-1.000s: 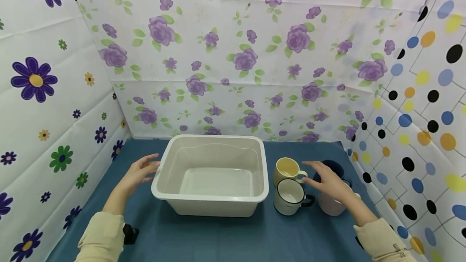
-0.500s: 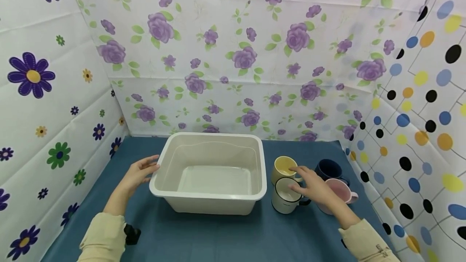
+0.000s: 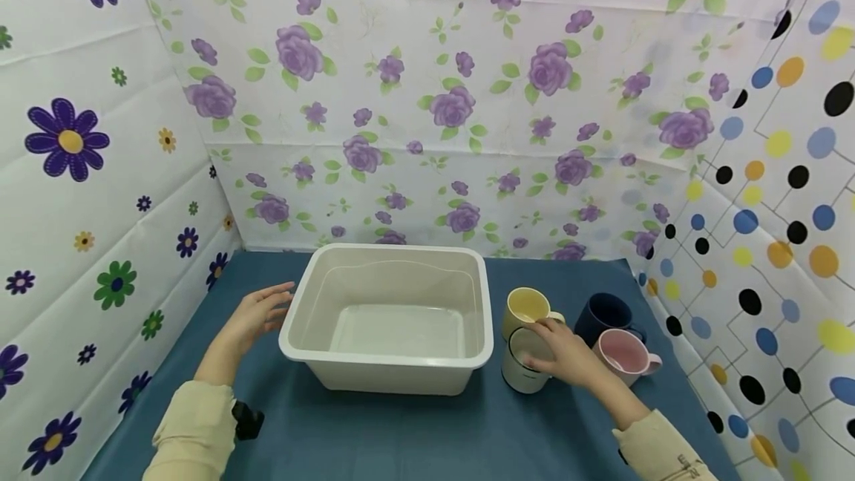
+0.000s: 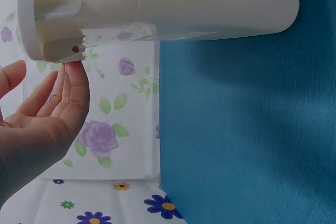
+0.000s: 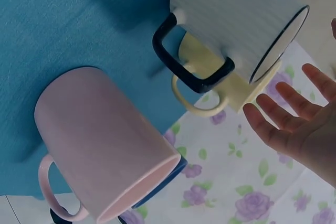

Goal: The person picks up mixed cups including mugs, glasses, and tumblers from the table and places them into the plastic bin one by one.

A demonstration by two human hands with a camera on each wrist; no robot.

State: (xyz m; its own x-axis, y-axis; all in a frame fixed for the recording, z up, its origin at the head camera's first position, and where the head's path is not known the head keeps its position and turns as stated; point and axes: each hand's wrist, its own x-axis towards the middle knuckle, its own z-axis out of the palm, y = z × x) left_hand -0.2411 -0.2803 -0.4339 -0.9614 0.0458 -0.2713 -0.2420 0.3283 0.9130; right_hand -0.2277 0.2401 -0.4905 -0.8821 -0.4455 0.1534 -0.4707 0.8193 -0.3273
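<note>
A pale rectangular plastic basin stands in the middle of the blue cloth. Beside its left rim is my left hand, fingers loosely extended; in the left wrist view the fingertips are at the rim, contact unclear. Over the white mug with dark rim and handle hovers my right hand, fingers spread, holding nothing. The right wrist view shows its fingers apart from that mug's mouth. A yellow mug stands just behind. Further right are a dark blue mug and a pink mug.
A flowered sheet hangs behind the table. Patterned sheets stand on the left and the right. The blue cloth covers the tabletop. A small black object is at the left wrist.
My right hand has moved left from beside the pink and dark blue mugs to above the white mug, uncovering those two. The left hand stays by the basin.
</note>
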